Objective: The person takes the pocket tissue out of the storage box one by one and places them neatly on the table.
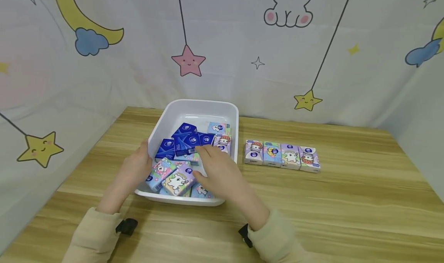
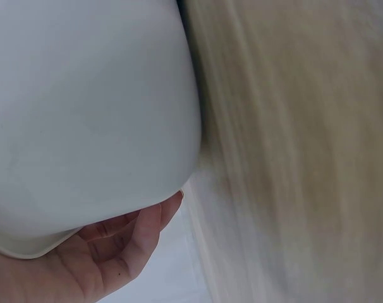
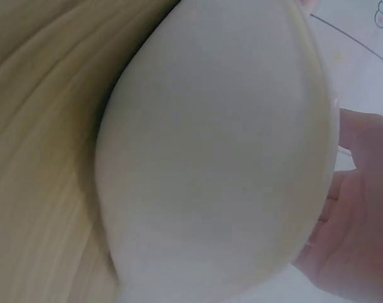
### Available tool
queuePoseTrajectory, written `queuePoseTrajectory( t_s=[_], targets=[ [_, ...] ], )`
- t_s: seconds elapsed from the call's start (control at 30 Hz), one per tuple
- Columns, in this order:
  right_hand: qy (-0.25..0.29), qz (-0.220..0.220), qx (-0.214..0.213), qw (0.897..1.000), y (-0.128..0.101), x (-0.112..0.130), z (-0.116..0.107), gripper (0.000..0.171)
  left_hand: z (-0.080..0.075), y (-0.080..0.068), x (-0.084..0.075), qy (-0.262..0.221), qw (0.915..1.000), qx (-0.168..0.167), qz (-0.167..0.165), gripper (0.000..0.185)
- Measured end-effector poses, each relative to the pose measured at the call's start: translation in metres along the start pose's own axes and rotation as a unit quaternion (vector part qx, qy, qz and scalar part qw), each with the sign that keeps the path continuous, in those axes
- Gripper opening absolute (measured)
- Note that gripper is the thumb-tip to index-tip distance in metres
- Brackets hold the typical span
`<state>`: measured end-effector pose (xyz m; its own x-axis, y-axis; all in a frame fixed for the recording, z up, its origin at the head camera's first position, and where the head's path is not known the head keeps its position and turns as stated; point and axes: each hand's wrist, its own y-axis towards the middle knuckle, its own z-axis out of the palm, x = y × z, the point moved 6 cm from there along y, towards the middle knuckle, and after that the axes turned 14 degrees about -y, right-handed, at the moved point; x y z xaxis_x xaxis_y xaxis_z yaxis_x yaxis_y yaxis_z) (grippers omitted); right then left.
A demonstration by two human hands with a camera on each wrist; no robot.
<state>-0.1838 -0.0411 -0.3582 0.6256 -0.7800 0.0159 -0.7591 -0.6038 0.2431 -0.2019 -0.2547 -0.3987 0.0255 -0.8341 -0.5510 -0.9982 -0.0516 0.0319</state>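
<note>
A white plastic bin (image 1: 202,103) stands on the wooden table and holds several small tissue packs: dark blue ones (image 1: 185,139) in the middle, pastel cartoon ones (image 1: 178,180) toward the near side. My left hand (image 1: 133,170) rests against the bin's left outer wall, its fingers (image 2: 109,252) lying fairly straight along the wall (image 2: 84,113). Over the near rim reaches my right hand (image 1: 216,170), spread above the packs, its forefinger touching the edge of a blue pack. The right wrist view shows the bin's wall (image 3: 210,158) with my open palm (image 3: 356,233) beyond it.
A neat row of several pastel tissue packs (image 1: 281,155) lies on the table (image 1: 347,201) just right of the bin. A cartoon-printed curtain (image 1: 243,43) closes off the back and both sides. Black wrist straps (image 1: 126,226) show at both sleeves.
</note>
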Motion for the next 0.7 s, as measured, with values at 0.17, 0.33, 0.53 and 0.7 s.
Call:
queuePoseTrajectory(
  t_s=[0.17, 0.33, 0.53, 0.7],
  targets=[
    [-0.01, 0.022, 0.0, 1.0, 0.004, 0.015, 0.003, 0.065, 0.0, 0.0, 0.002, -0.004, 0.9999, 0.005, -0.012, 0.055],
    [-0.015, 0.054, 0.012, 0.998, 0.007, 0.029, 0.01, 0.068, -0.002, 0.0, 0.001, -0.007, 1.0, 0.0, -0.004, 0.053],
    [-0.055, 0.08, -0.001, 0.995, 0.008, 0.042, 0.011, 0.068, -0.004, -0.001, -0.001, -0.009, 0.9999, -0.004, 0.01, 0.052],
    [-0.078, 0.089, 0.011, 0.993, 0.009, 0.048, 0.014, 0.068, -0.003, -0.002, 0.0, -0.015, 0.9996, -0.012, 0.022, 0.052]
  ],
)
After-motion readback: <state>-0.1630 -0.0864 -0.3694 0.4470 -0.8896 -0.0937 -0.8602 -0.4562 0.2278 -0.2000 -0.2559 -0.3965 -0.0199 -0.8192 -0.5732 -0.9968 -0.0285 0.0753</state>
